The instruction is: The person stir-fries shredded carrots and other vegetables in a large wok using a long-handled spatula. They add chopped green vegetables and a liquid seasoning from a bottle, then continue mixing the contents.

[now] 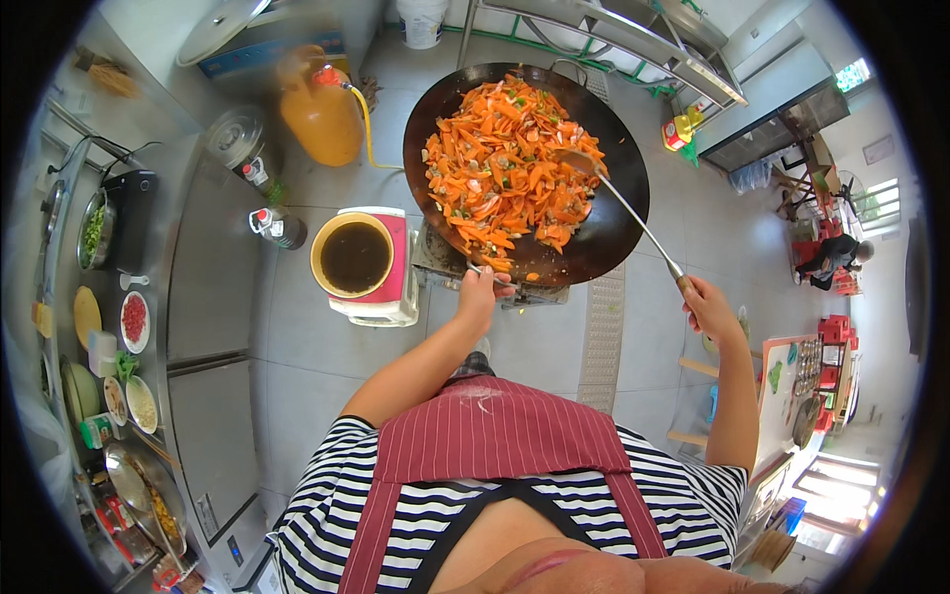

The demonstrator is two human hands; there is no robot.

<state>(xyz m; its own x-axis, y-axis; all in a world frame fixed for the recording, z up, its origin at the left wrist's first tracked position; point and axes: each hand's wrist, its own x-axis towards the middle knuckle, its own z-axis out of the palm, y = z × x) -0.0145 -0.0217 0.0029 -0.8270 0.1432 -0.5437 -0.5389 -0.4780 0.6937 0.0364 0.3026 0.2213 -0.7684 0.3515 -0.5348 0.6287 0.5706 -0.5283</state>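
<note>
A large dark wok (623, 200) sits on a gas stove (438, 252), heaped with sliced carrots (505, 178) mixed with bits of green and paler pieces that look like meat. My left hand (481, 293) grips the wok's near handle (505, 281) at its lower rim. In my right hand (709, 308) is the wooden-ended handle of a long metal wok spatula (642, 223). Its blade rests among the carrots on the right side of the heap. Left of the wok, a yellow pot (315, 256) of dark liquid stands on a pink-and-white stool (401, 267).
An orange gas cylinder (323, 119) with a yellow hose stands at the far left. Nearby on the floor are large bottles (278, 228). A steel counter (159, 297) along the left bears plates and bowls of ingredients. A ridged drain cover (603, 341) crosses the floor. Another person (831, 260) sits far right.
</note>
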